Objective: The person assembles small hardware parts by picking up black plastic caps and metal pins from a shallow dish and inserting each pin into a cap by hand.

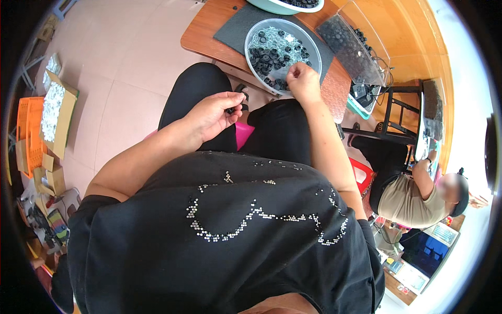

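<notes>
My left hand (213,114) is over my lap, its fingers curled round a small black round part (230,110) that shows partly between them. Over the near right rim of a clear round plastic basin (251,67) is my right hand (302,81). Its fingers are bent and closed together, and whatever they may hold is hidden. Inside the basin lie many thin silvery-green screws or pins (277,39) and a heap of black round plastic parts (265,60), the nearest of them beside my right fingers.
The basin stands on a dark mat (232,31) on a brown wooden table (201,37). Behind it is a pale green basin (277,7); a clear bin (361,55) of black parts stands right. A co-worker (413,199) sits at right. Boxes and an orange crate (31,120) are at left.
</notes>
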`<state>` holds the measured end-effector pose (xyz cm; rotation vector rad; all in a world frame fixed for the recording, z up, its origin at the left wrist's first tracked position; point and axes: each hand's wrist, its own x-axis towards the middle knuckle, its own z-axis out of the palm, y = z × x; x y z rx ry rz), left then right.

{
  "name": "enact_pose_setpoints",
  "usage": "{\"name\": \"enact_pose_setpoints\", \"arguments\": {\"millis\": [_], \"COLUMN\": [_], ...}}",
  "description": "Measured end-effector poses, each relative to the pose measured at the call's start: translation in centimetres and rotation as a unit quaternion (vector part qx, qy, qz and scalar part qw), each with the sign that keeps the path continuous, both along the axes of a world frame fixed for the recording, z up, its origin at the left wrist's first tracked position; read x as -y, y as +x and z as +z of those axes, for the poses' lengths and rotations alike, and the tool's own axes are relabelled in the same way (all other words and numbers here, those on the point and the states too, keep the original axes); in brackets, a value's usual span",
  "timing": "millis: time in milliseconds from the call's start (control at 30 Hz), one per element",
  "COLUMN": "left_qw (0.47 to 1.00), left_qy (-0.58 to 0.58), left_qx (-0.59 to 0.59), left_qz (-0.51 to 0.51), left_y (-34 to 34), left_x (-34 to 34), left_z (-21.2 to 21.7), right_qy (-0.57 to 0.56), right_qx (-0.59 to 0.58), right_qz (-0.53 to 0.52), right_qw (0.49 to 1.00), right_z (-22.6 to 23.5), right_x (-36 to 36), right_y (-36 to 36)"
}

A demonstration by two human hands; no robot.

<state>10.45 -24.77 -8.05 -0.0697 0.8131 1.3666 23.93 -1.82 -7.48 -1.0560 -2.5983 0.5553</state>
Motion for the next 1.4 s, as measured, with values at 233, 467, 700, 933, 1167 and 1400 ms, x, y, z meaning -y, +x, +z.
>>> {"name": "enact_pose_setpoints", "arguments": {"millis": [233,467,700,933,1167,1400], "left_qw": [0.999,0.998,0.999,0.996,0.983,0.981], "left_qy": [0.016,0.042,0.044,0.081,0.119,0.121], "left_qx": [0.042,0.037,0.022,0.028,0.137,0.148], "left_qz": [0.012,-0.003,-0.01,-0.027,0.021,0.019], "left_y": [-0.3,0.3,0.5,0.4,-0.1,0.2], "left_x": [-0.4,-0.1,-0.1,-0.1,-0.1,-0.1], "left_z": [-0.2,-0.3,0.0,0.2,1.1,1.2], "right_qy": [-0.258,-0.311,-0.242,-0.324,-0.487,-0.465], "right_qx": [-0.151,-0.121,-0.086,-0.134,-0.284,-0.3], "right_qz": [0.01,0.126,0.149,0.129,0.04,0.04], "right_qw": [0.954,0.934,0.955,0.928,0.825,0.832], "right_z": [1.4,3.2,3.8,3.6,4.7,4.7], "right_x": [3.5,11.1,11.5,11.6,10.6,10.8], "right_y": [1.0,-0.2,0.2,0.4,0.7,0.3]}}
